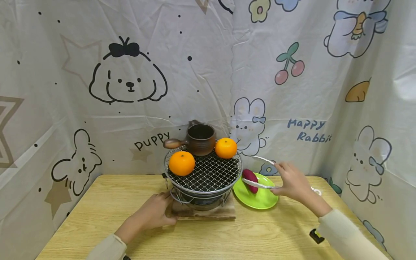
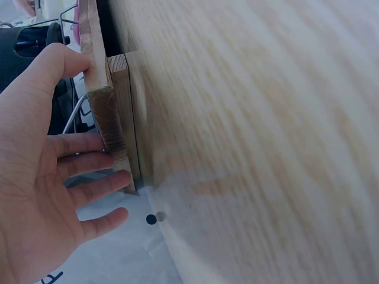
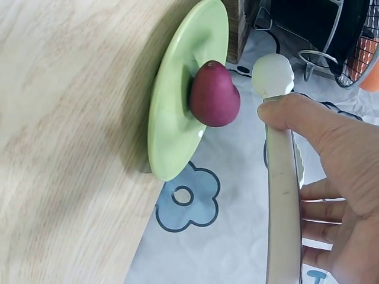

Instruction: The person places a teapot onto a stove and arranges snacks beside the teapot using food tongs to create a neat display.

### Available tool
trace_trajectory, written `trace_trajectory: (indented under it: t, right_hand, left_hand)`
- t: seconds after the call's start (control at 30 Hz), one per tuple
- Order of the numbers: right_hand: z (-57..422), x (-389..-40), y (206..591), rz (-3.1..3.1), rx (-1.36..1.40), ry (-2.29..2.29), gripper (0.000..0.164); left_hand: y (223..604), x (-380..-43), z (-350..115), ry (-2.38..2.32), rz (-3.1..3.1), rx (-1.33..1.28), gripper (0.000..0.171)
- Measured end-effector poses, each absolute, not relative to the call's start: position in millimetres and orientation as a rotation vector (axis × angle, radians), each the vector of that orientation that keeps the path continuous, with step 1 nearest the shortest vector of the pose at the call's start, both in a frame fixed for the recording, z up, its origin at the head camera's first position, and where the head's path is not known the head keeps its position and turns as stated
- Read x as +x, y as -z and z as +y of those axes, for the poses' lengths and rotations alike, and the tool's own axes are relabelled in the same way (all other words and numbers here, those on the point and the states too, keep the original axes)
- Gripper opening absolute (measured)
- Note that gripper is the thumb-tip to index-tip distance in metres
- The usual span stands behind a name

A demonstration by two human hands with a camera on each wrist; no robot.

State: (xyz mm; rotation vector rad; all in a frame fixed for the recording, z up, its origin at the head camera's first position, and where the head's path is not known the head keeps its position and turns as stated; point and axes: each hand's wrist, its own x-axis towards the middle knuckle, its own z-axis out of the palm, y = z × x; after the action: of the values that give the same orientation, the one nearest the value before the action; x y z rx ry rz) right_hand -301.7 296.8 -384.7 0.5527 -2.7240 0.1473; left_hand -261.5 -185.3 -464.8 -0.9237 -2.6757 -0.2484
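Observation:
My right hand (image 1: 294, 184) grips a pair of tongs (image 3: 283, 195), pale and metallic, thumb on one arm and fingers on the other. The tongs' arms are spread apart above a lime-green plate (image 1: 260, 206). On the plate lies a smooth purple sweet potato (image 3: 214, 97); the right wrist view shows the tongs apart from it. My left hand (image 1: 152, 212) touches the wooden board (image 1: 208, 213) under a round tabletop grill (image 1: 216, 173). In the left wrist view its thumb presses one edge and its fairly straight fingers (image 2: 98, 186) lie along the board's end.
The grill's wire mesh bears two oranges, a left orange (image 1: 182, 163) and a right orange (image 1: 226, 148), and a brown side-handled pot (image 1: 201, 141) at the back. A printed cloth (image 1: 201, 72) hangs behind the wooden table (image 1: 208, 242). A small white object (image 1: 316, 191) lies behind my right wrist.

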Motion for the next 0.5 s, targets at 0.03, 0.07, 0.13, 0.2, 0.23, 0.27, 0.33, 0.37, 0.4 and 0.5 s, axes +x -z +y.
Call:
trace_trajectory:
  t: [0.03, 0.07, 0.13, 0.2, 0.23, 0.27, 0.33, 0.37, 0.4, 0.5]
  right_hand:
    - [296.8, -301.8, 385.6, -2.73, 0.553, -0.145, 0.091]
    - [297.0, -302.0, 386.5, -2.736, 0.551, -0.141, 0.091]
    - [297.2, -302.5, 388.4, -2.742, 0.551, -0.133, 0.091]
    - [297.5, -302.8, 390.0, -2.738, 0.558, -0.127, 0.09]
    - [297.6, -303.0, 390.9, -2.737, 0.562, -0.125, 0.09]
    - [297.7, -303.3, 391.7, -2.734, 0.566, -0.121, 0.089]
    - [297.6, -303.2, 392.7, -2.728, 0.575, -0.112, 0.089]
    - [297.4, -302.7, 392.8, -2.727, 0.578, -0.107, 0.088]
    - [297.4, -302.6, 393.1, -2.727, 0.581, -0.099, 0.088]
    - [297.1, -302.1, 393.7, -2.727, 0.586, -0.088, 0.089]
  left_hand:
    - [464.8, -261.5, -185.3, 0.246, -2.678, -0.923, 0.077]
    - [464.6, -261.5, -185.3, 0.245, -2.68, -0.922, 0.078]
    - [464.1, -261.2, -185.2, 0.246, -2.687, -0.923, 0.078]
    - [463.4, -261.0, -185.0, 0.25, -2.695, -0.923, 0.078]
    - [463.0, -260.9, -184.8, 0.251, -2.701, -0.921, 0.079]
    - [462.7, -260.9, -184.7, 0.254, -2.708, -0.92, 0.079]
    - [462.1, -260.8, -184.3, 0.257, -2.722, -0.916, 0.081]
    - [461.8, -260.7, -184.2, 0.258, -2.728, -0.913, 0.082]
    - [461.5, -260.7, -184.1, 0.259, -2.732, -0.912, 0.082]
    - [461.2, -260.5, -183.9, 0.261, -2.732, -0.911, 0.082]
